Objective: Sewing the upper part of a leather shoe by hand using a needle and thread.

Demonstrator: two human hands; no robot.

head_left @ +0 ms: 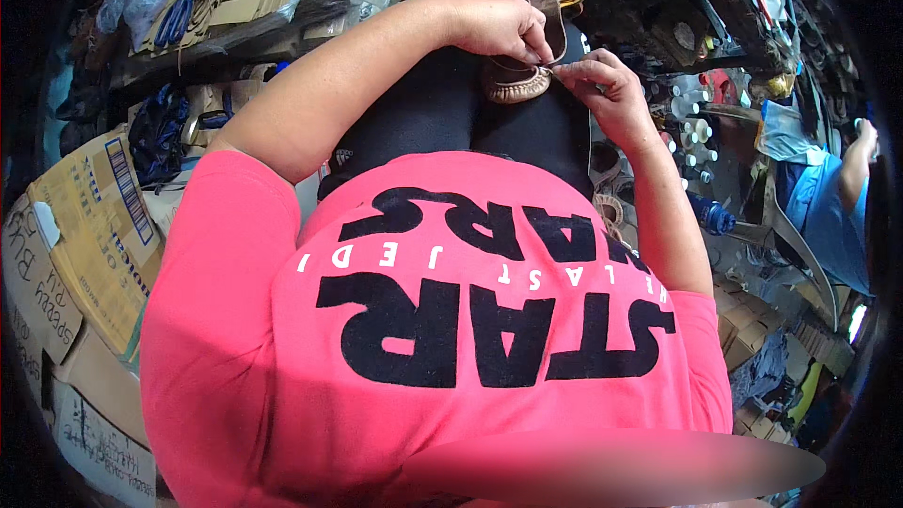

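Across my black-trousered thighs lies a brown moccasin-style shoe (519, 91), its gathered toe toward me and its opening away. My left hand (503, 30) reaches over it from the left, thumb and forefinger pinched at the toe seam. Close by on the right, my right hand (607, 87) pinches too, its fingertips almost meeting the left ones at the shoe's right edge. Whatever lies between the fingertips is too small to name. A yellow tab (573, 0) sticks out beside the far part of the shoe.
Cardboard boxes (89, 226) are stacked at my left. A bench with brown sheets (235, 0) stands at the far left. White-capped bottles (694, 132) cluster at the right, near a dark wooden bench (691, 33). Another person in blue (828, 216) is at the far right.
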